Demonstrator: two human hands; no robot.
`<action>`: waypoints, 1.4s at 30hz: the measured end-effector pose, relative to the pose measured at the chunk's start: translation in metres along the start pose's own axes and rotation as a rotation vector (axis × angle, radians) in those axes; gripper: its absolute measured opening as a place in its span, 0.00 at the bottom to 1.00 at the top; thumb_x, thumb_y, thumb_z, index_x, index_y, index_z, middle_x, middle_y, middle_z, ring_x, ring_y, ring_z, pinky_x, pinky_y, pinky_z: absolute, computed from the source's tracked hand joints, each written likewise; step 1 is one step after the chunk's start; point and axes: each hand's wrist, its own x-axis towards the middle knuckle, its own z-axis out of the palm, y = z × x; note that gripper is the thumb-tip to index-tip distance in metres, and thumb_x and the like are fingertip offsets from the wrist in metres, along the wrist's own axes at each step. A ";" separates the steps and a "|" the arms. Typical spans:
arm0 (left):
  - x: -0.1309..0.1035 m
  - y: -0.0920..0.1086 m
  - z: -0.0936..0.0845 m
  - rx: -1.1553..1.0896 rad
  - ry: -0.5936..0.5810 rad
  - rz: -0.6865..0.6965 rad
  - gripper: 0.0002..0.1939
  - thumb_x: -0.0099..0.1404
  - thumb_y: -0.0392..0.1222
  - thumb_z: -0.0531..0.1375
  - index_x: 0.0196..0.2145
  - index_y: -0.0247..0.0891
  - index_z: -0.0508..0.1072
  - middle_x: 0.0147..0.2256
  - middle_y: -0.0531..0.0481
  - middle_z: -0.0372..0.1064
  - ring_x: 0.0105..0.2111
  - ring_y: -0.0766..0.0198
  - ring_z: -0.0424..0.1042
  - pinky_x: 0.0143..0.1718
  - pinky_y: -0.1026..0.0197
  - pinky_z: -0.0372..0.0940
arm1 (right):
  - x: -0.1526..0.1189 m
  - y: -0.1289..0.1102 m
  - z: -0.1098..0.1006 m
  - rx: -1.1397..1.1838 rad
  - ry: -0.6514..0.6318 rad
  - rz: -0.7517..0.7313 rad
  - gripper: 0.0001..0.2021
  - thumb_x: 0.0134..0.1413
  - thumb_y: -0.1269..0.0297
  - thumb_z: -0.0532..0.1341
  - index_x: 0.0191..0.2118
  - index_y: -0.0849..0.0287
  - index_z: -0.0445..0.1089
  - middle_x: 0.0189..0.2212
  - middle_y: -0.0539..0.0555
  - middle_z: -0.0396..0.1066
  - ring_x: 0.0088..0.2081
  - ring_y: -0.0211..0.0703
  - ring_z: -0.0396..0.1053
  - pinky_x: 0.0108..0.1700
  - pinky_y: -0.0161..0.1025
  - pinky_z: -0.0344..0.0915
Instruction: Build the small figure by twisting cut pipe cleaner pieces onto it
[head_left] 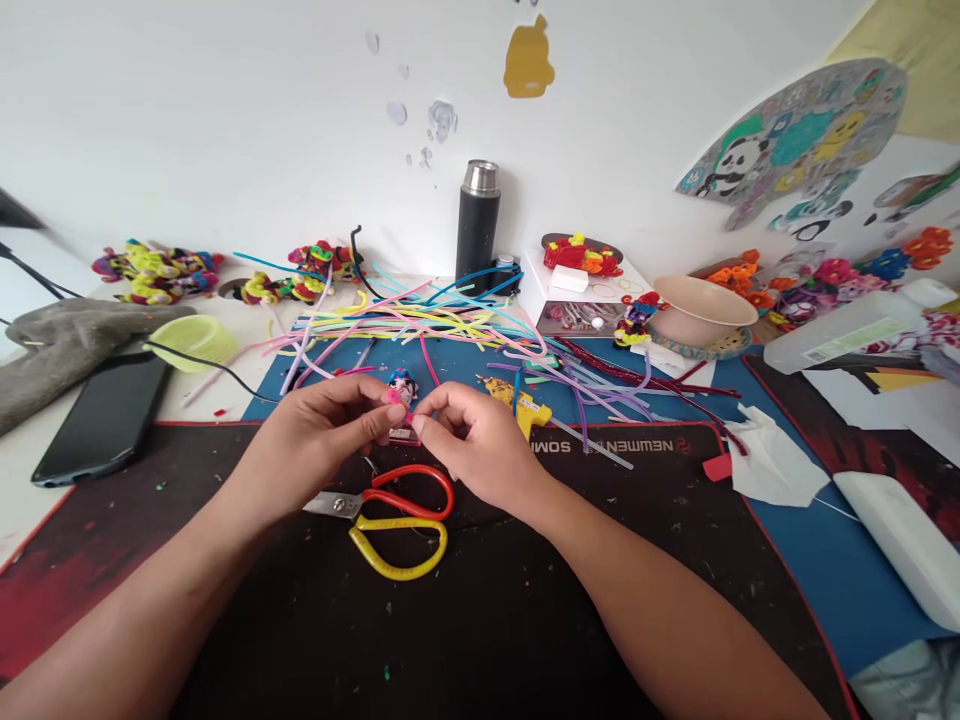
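Between my two hands is a short bright pink piece of pipe cleaner. My left hand is closed, thumb and forefinger pinching one end. My right hand is closed too, its fingertips on the other end. Just behind the fingertips stands a small figure's head with blue on top, its lower part hidden. Scissors with one red and one yellow handle lie on the dark mat below my hands. To the right of my right hand rests a yellow glue gun, partly covered by pipe cleaners.
Many loose pipe cleaners are spread behind my hands. A black thermos stands by the wall. On the left are a phone and green bowl; on the right, a beige bowl, tissue and a plastic bottle.
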 end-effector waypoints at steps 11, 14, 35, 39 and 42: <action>0.000 0.009 0.008 -0.112 0.039 -0.026 0.27 0.53 0.68 0.79 0.32 0.41 0.82 0.30 0.50 0.78 0.26 0.63 0.70 0.26 0.63 0.67 | 0.002 -0.002 -0.001 0.245 0.011 0.065 0.09 0.66 0.56 0.66 0.40 0.55 0.70 0.22 0.42 0.66 0.18 0.32 0.61 0.22 0.33 0.56; -0.001 0.007 0.007 -0.101 0.080 -0.010 0.24 0.55 0.63 0.79 0.32 0.41 0.82 0.29 0.51 0.78 0.24 0.65 0.68 0.26 0.63 0.66 | 0.003 -0.002 -0.001 0.275 -0.005 0.073 0.10 0.66 0.54 0.66 0.41 0.55 0.70 0.22 0.41 0.66 0.17 0.32 0.62 0.22 0.33 0.56; -0.005 -0.005 0.001 0.173 0.022 0.178 0.12 0.69 0.54 0.71 0.35 0.44 0.85 0.34 0.50 0.80 0.34 0.59 0.75 0.37 0.61 0.68 | -0.003 -0.008 -0.006 -0.071 -0.028 -0.042 0.05 0.63 0.63 0.65 0.35 0.55 0.71 0.18 0.40 0.59 0.21 0.34 0.56 0.28 0.36 0.52; -0.004 0.003 -0.003 0.223 -0.015 0.192 0.11 0.68 0.52 0.70 0.34 0.43 0.85 0.32 0.50 0.80 0.33 0.59 0.74 0.36 0.61 0.67 | -0.002 -0.004 -0.006 -0.105 -0.037 -0.048 0.05 0.65 0.62 0.66 0.37 0.54 0.72 0.19 0.41 0.62 0.22 0.35 0.58 0.28 0.36 0.53; -0.002 0.006 -0.003 0.087 -0.008 0.107 0.14 0.65 0.54 0.72 0.33 0.41 0.83 0.29 0.50 0.78 0.29 0.60 0.72 0.31 0.62 0.67 | -0.002 -0.003 -0.005 0.002 -0.019 -0.004 0.07 0.67 0.58 0.66 0.40 0.54 0.73 0.21 0.43 0.64 0.22 0.36 0.60 0.27 0.35 0.54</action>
